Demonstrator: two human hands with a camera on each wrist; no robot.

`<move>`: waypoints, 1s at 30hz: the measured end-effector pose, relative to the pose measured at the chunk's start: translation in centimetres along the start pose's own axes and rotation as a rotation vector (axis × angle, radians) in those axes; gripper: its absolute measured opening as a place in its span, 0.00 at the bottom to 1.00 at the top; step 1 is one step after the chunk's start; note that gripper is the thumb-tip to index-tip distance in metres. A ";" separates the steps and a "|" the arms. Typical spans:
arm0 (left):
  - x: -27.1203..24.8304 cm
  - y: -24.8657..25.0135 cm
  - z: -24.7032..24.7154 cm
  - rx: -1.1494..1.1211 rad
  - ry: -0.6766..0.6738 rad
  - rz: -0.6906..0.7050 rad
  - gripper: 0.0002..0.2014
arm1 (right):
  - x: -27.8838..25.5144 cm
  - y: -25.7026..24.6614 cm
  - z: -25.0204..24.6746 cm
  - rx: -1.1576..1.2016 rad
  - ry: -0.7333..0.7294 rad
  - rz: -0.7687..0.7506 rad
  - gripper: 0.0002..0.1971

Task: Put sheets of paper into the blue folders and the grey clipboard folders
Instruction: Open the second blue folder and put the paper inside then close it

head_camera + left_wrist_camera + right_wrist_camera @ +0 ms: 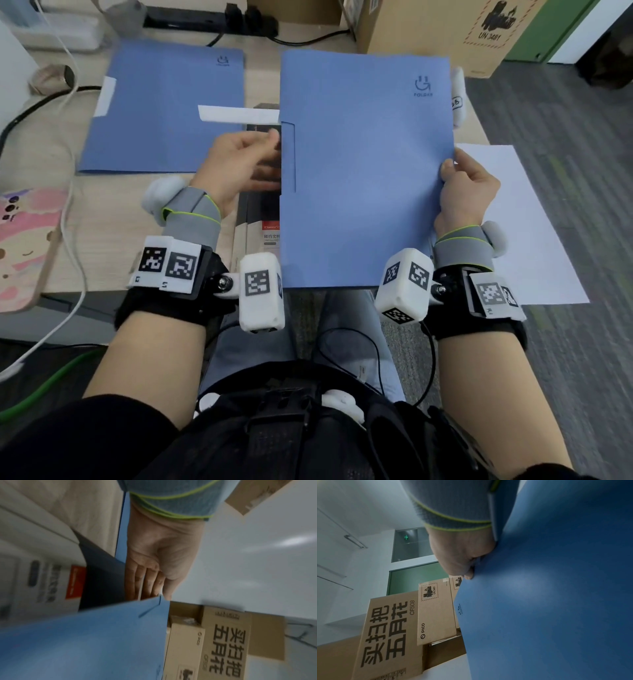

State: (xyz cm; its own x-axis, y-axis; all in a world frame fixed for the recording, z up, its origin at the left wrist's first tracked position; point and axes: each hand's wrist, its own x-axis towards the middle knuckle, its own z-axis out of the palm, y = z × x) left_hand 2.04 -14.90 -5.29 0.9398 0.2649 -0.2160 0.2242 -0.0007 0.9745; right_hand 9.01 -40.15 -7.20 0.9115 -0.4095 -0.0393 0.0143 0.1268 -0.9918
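Observation:
I hold a blue folder up over the desk between both hands. My left hand pinches its left edge, thumb at the edge and straight fingers reaching behind the cover. On the right edge my right hand grips it, thumb on the front; the right wrist view shows the curled fingers against the folder's back. A second blue folder lies flat on the desk at the left. A white sheet lies at the right, over the desk's edge. Grey packaged clipboard folders lie partly hidden under the held folder.
Cardboard boxes stand at the back right, and a black power strip with cables runs along the back. A pink patterned board lies at the front left. A white strip pokes out beside the held folder. Grey carpet is at right.

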 end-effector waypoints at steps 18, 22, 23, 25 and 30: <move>0.6 -1.5 7.3 -0.034 0.195 0.013 0.19 | -0.1 -1.8 -5.5 -0.226 -0.270 0.054 0.10; 0.7 -1.7 7.7 0.012 0.230 -0.011 0.18 | 0.1 -2.2 -7.6 -0.143 -0.254 0.146 0.06; 0.8 -1.9 7.8 0.024 0.237 -0.014 0.18 | 0.1 -2.3 -8.0 -0.121 -0.267 0.147 0.07; 0.8 -2.0 7.9 0.033 0.243 -0.026 0.16 | -0.1 -2.3 -8.5 -0.043 -0.302 0.168 0.10; 1.0 -2.1 8.1 0.075 0.185 -0.057 0.12 | -0.6 -2.6 -8.6 0.208 -0.385 0.254 0.14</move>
State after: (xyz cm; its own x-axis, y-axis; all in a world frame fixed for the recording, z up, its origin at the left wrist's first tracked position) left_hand 4.58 -22.40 -8.07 0.8634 0.4388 -0.2488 0.3003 -0.0507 0.9525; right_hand 4.88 -47.95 -5.67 0.9817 0.0161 -0.1896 -0.1819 0.3725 -0.9100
